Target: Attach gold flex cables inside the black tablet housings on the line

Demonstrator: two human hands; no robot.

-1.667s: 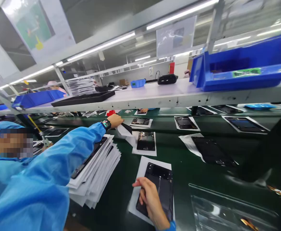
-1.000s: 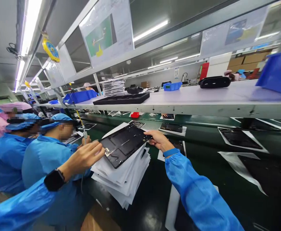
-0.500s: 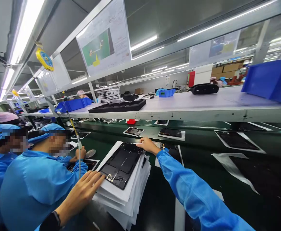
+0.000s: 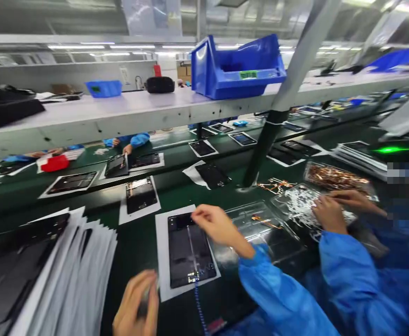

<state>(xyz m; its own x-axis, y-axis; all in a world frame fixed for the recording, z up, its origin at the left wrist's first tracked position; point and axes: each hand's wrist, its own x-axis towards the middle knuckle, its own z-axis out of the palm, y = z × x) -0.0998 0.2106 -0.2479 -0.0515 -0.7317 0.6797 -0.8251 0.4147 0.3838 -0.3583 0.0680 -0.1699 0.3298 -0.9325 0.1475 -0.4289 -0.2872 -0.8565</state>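
Left hand [image 4: 136,305] is motion-blurred at the bottom edge, curled round something slim and dark; what it is cannot be made out. Right hand [image 4: 215,226], fingers pinched together over the top edge of the dark panel [image 4: 189,249]; whether it grips anything cannot be told. The panel lies flat on a white sheet [image 4: 161,254] on the green worktop [image 4: 137,242], between both hands. A stack of sheets [image 4: 67,266] sits at the left, cut off. A clear tray [image 4: 260,228] lies just beside the panel on the right. A co-worker's hand [image 4: 328,212] rests on another tray. A blue bin [image 4: 237,65] stands on the shelf above.
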